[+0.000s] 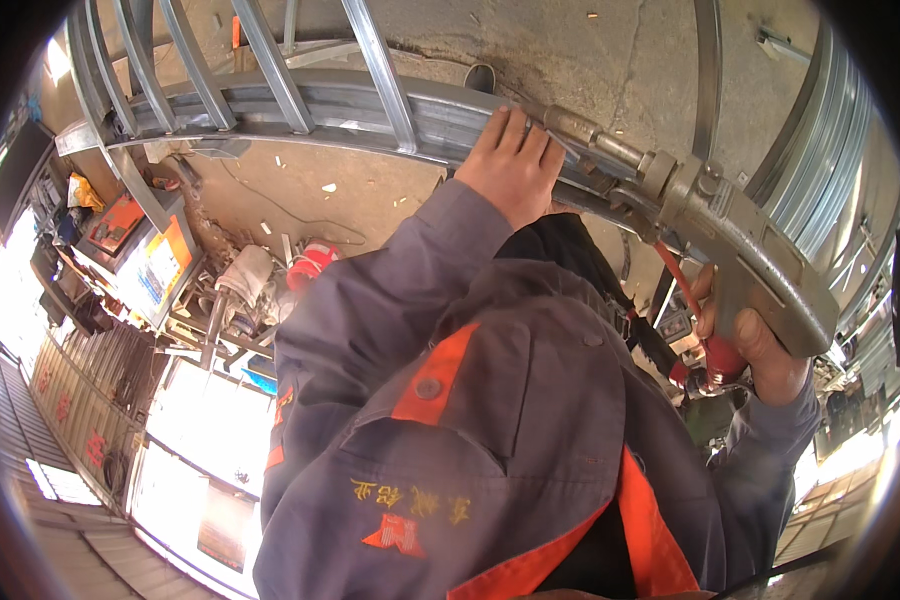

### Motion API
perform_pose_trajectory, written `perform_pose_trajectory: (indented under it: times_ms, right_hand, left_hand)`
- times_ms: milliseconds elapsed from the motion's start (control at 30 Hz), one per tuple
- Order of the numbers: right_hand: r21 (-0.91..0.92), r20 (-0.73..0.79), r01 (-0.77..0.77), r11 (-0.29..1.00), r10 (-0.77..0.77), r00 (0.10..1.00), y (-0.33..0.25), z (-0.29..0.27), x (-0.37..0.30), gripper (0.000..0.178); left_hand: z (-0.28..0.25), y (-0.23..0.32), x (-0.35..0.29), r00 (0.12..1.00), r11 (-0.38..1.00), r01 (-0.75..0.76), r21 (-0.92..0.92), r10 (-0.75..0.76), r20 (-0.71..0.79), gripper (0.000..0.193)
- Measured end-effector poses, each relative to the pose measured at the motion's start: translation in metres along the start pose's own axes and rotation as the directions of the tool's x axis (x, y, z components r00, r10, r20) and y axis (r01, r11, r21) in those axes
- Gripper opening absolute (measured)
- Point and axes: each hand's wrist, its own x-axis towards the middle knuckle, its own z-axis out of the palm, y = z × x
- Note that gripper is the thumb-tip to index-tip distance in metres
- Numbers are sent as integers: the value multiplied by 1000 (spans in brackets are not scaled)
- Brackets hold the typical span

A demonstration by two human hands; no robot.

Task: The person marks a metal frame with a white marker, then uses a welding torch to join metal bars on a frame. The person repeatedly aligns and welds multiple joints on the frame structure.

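Observation:
My left hand [515,168] rests on the long rail of a grey metal frame [435,118], its fingers together and bent over the far edge; the thumb is hidden. On the right, my right hand [765,350] is closed round the handle of a heavy grey pistol-grip power tool [760,250]. A long stepped metal nose [595,138] runs from the tool's body toward the rail near my left fingers. Whether the nose tip touches the rail cannot be made out. Red parts [678,275] show at the tool's handle.
Evenly spaced bars [275,75] stand off the rail toward the far left. Several long metal profiles [820,160] lie stacked at the far right. A cluttered cabinet [140,250] stands at left, with a red object [312,265] on the floor beside it. A thin cable [290,215] crosses the floor.

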Motion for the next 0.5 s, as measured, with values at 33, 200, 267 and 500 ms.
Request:
perform_pose_trajectory:
  times_ms: [33, 200, 267, 500]
  right_hand:
    - [-7, 14, -2, 1000, 2, 1000, -4, 0, 0, 77]
    - [-32, 78, -39, 999, 41, 996, -30, 2, 11, 68]
    - [-49, 100, -73, 996, 77, 992, -37, 8, 25, 63]
    - [-92, 271, -203, 975, 221, 937, -57, 31, 90, 46]
  left_hand:
    - [1, -1, -1, 1000, 1000, -16, -12, 16, -12, 66]
    - [3, -2, -2, 999, 996, 3, -87, -8, -48, 64]
    - [2, -2, -2, 999, 983, 38, -178, -38, 4, 67]
    - [5, -1, -5, 981, 958, 130, -256, -86, 174, 72]
